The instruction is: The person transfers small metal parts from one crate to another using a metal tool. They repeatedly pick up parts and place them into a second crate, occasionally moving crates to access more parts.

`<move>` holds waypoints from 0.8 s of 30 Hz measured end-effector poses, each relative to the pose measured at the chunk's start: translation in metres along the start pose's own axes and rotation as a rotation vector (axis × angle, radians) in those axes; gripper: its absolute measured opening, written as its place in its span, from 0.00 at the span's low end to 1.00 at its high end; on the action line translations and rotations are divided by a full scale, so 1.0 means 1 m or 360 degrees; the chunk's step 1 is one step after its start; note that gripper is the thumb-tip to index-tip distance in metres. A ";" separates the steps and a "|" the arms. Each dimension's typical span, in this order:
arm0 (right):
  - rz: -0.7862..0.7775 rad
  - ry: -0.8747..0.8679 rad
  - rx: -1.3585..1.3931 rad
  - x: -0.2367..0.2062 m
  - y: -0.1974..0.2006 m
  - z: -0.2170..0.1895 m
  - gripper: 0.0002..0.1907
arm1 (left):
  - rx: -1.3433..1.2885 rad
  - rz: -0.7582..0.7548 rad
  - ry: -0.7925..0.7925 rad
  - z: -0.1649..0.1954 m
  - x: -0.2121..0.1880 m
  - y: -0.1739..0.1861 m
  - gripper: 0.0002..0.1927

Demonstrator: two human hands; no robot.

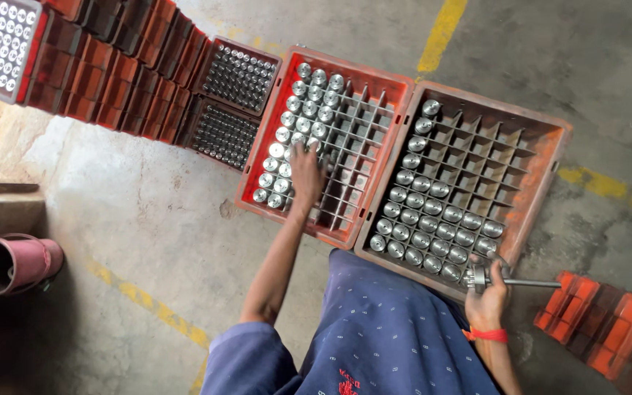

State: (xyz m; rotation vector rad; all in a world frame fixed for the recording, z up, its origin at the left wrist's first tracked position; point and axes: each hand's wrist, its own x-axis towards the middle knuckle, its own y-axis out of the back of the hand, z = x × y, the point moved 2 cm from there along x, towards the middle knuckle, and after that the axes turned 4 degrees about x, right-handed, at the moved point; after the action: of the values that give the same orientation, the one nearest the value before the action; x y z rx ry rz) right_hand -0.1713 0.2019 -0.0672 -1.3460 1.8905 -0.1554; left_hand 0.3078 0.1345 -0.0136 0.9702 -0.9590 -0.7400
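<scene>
Two crates, both hands busy.
My left hand [306,170] lies flat, released, on cylinders [281,155] in the red crate [396,88]; my right hand [487,292] is clenched around a tool [510,280] beside the grey crate [550,164].

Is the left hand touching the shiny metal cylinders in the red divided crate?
Touching. The head view shows the left hand laid flat in the red divided crate, its fingers resting on the shiny metal cylinders with no gap visible.

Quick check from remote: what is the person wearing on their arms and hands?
Both hands are bare, no gloves. The left hand has a bare forearm below a short blue sleeve. The right hand has a red band at the wrist.
</scene>
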 end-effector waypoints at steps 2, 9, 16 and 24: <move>-0.0058 0.0020 0.0004 0.003 -0.004 0.007 0.08 | 0.0001 -0.0002 -0.0022 -0.025 0.013 -0.004 0.24; -0.0154 -0.0069 -0.0073 -0.004 -0.014 0.019 0.09 | -0.0323 -0.0201 -0.0117 -0.039 0.027 0.024 0.27; -0.0066 -0.0105 -0.0156 -0.010 -0.023 0.025 0.10 | -0.2809 -0.0447 0.0771 0.006 -0.009 0.072 0.36; -0.0309 -0.0157 -0.0175 -0.021 -0.105 0.006 0.12 | -0.1328 -0.0982 0.0111 0.170 -0.134 0.038 0.24</move>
State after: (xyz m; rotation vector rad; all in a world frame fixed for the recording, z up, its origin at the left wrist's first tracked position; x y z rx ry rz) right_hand -0.0866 0.1770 -0.0067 -1.5827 1.7061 -0.0816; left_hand 0.1034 0.2070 0.0189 0.5195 -0.1990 -1.4605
